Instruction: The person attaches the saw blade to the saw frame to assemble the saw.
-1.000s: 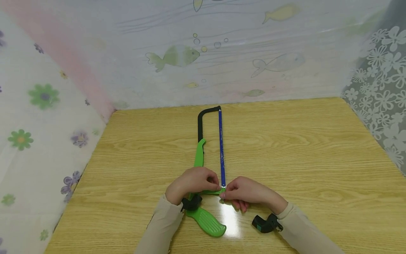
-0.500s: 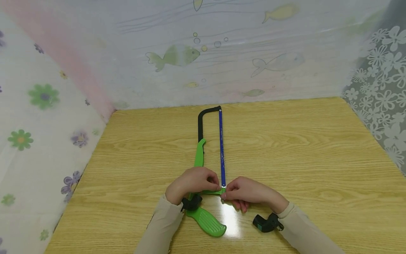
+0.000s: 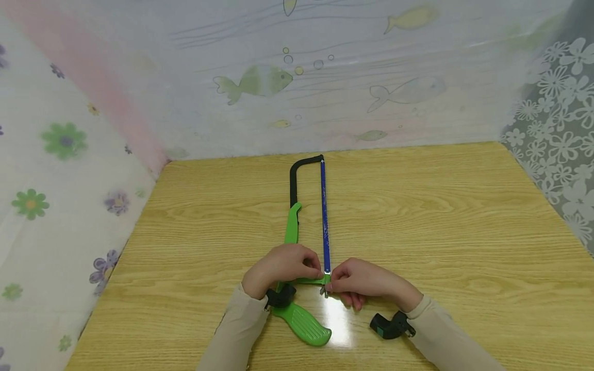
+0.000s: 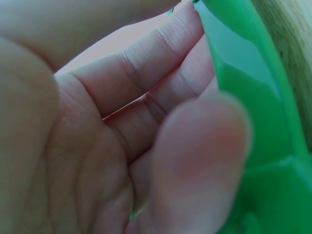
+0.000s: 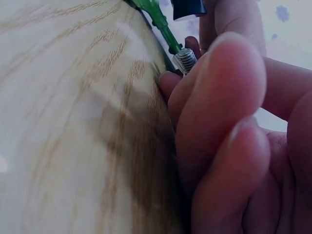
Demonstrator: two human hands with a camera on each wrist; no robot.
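A hacksaw [image 3: 291, 224] lies flat on the table, its black front bow [image 3: 293, 180] pointing away and its green handle [image 3: 305, 327] near me. The blue blade [image 3: 325, 216] runs along its right side. My left hand [image 3: 285, 265] holds the green frame by the blade's near end, the thumb close to the green part in the left wrist view. With thumb and fingers, my right hand [image 3: 366, 281] pinches at the small metal wing nut [image 3: 324, 292] there. In the right wrist view a threaded screw end [image 5: 185, 59] shows beside the fingertips, which partly hide it.
The wood-grain table [image 3: 417, 216] extends to both sides of the saw. Patterned sheets hang behind and beside it, including a fish-print sheet [image 3: 334, 103]. Black wrist cameras sit by each hand, the right camera [image 3: 389, 325] close over the table.
The wing nut has turned, and its two wings now show below the right fingertips. Those fingertips have shifted slightly to the right. The left hand and the saw frame stay in place.
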